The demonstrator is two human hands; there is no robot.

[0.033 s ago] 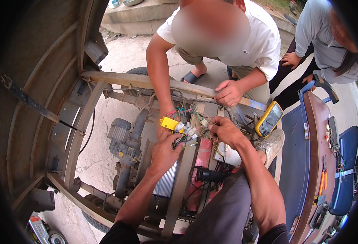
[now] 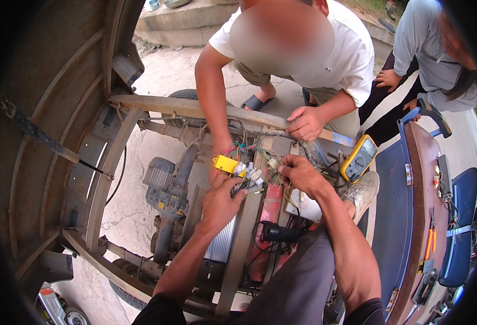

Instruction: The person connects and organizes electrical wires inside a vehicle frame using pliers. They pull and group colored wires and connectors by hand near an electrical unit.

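Left hand (image 2: 220, 203) was closed on a wired bundle of white plastic connectors (image 2: 256, 174), yellow rectangular plastic box (image 2: 226, 163) just beside. Right hand (image 2: 302, 176) pinched thin wires (image 2: 272, 175) near a cream plastic connector (image 2: 272, 163). Bundle sat over the tan metal frame beam (image 2: 239, 254).

The box (image 2: 226, 164) is yellow, the connectors (image 2: 272, 163) white, the wires (image 2: 243, 147) red, green and black. The meter (image 2: 359, 157) is yellow and grey, the pliers' handles (image 2: 429, 244) orange, the ribbed case (image 2: 220, 244) silver, the beam (image 2: 271, 206) scuffed red.
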